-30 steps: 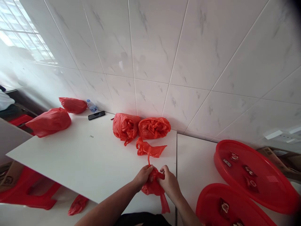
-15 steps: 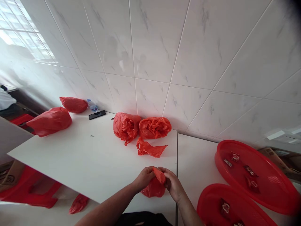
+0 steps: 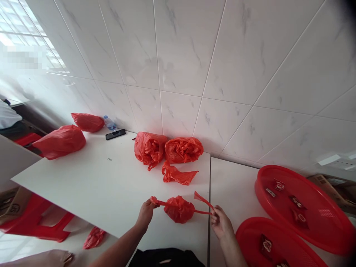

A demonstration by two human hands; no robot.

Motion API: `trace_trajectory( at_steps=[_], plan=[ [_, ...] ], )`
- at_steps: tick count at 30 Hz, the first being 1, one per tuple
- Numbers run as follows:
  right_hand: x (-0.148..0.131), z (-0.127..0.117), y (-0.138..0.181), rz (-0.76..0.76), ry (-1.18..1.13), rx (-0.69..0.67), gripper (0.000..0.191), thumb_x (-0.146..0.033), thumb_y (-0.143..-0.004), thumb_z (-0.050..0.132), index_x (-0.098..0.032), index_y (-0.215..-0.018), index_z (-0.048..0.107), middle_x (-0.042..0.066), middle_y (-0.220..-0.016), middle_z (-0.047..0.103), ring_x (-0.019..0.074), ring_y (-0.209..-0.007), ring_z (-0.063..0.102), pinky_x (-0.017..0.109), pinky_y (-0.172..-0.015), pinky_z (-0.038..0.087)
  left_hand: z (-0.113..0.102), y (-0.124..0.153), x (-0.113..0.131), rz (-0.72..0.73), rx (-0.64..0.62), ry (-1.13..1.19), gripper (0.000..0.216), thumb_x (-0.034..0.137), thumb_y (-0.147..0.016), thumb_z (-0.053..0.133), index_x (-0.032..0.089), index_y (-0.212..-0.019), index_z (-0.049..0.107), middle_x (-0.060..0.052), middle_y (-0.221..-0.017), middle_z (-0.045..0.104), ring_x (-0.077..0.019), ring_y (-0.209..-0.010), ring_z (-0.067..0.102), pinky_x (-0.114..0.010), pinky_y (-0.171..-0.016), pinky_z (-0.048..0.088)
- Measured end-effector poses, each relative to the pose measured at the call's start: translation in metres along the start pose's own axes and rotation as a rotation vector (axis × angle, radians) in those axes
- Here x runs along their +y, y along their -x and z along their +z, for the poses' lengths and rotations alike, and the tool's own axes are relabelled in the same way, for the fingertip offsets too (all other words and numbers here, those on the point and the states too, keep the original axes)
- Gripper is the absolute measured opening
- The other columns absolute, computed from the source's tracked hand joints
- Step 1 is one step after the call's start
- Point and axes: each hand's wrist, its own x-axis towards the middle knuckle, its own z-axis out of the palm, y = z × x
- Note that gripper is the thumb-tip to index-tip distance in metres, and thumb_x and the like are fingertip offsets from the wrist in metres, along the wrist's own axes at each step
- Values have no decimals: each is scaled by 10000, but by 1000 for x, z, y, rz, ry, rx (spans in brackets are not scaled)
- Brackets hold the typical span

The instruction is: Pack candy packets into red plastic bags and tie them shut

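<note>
A small filled red plastic bag rests near the front edge of the white table. My left hand pinches one of its handles, stretched out to the left. My right hand pinches the other handle, stretched to the right, with its loose end sticking up. Both handles are pulled taut away from the bag.
Two stuffed red bags sit against the tiled wall, with a loose red bag in front. Two more red bags, a phone and a bottle lie far left. Red trays with small packets stand at right.
My hands were together over the bag, working its handles. Now they have moved apart, left hand leftward and right hand rightward, pulling the handles tight.
</note>
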Motion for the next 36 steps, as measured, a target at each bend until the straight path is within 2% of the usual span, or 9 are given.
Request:
trace_trajectory(
  at_steps=[4, 8, 12, 16, 22, 26, 29, 32, 36],
  plan=[
    [8, 0, -2, -10, 81, 37, 343, -308, -545, 751, -243, -815, 550, -92, -554, 538, 48, -460, 451, 160, -430, 353, -4, -9, -6, 5, 11, -69, 414, 480, -822, 410, 149, -872, 654, -137, -928, 720, -291, -902, 672, -443, -762, 518],
    [22, 10, 4, 54, 258, 10, 337, -314, -575, 743, -210, -866, 608, -30, -656, 649, 87, -563, 554, 185, -496, 395, 13, -12, 5, 208, 17, -153, 587, 303, -723, 583, 211, -1300, 528, -119, -1333, 554, -263, -1224, 507, -426, -1034, 389],
    [52, 29, 20, 128, 542, -193, 303, -375, -654, 665, -193, -896, 649, 26, -766, 704, 144, -686, 617, 227, -568, 403, 39, 0, 7, 522, -329, -534, 978, 312, -507, 818, 305, -1406, 434, -104, -1575, 222, -370, -1387, 271, -488, -1069, 351],
    [66, 39, 27, 147, 829, -424, 322, -351, -672, 586, -223, -958, 660, 28, -844, 699, 164, -762, 615, 245, -597, 390, 38, 4, 3, 462, -495, -806, 339, 231, -624, 732, 300, -956, 729, -40, -1237, 634, -305, -1081, 595, -384, -878, 480],
    [53, 16, 11, 151, 822, -235, 439, -350, -612, 573, -236, -1031, 636, 58, -1024, 674, 150, -780, 614, 249, -637, 420, -50, -29, 20, 288, -84, -798, 220, 112, -709, 537, 216, -803, 706, -30, -862, 715, -194, -802, 642, -257, -691, 439],
    [47, 10, 5, 89, 806, -120, 398, -428, -639, 580, -222, -973, 643, 64, -938, 688, 165, -750, 627, 272, -636, 440, -133, -51, 45, 153, 282, -771, 200, 215, -798, 501, 186, -872, 685, -82, -915, 699, -218, -793, 630, -292, -701, 441],
    [37, 23, 1, -2, 843, -132, 362, -414, -649, 599, -224, -955, 640, 48, -863, 682, 181, -734, 628, 279, -603, 444, -177, -63, 60, 129, 534, -739, 390, 330, -858, 470, 153, -1192, 566, -169, -1194, 601, -311, -1030, 576, -396, -854, 436],
    [20, 48, -10, -152, 904, -131, 408, -392, -655, 596, -229, -1028, 620, 22, -804, 652, 181, -690, 606, 279, -561, 434, -184, -70, 67, 228, 689, -613, 597, 369, -826, 559, 158, -1361, 395, -183, -1409, 420, -379, -1310, 347, -494, -1043, 305],
    [-3, 90, -30, -367, 901, -75, 626, -351, -657, 616, -272, -1271, 523, 60, -1113, 624, 181, -838, 618, 289, -663, 466, -137, -72, 59, 323, 592, -461, 528, 310, -777, 610, 149, -1265, 487, -181, -1462, 352, -379, -1383, 249, -528, -1104, 233]
  ],
)
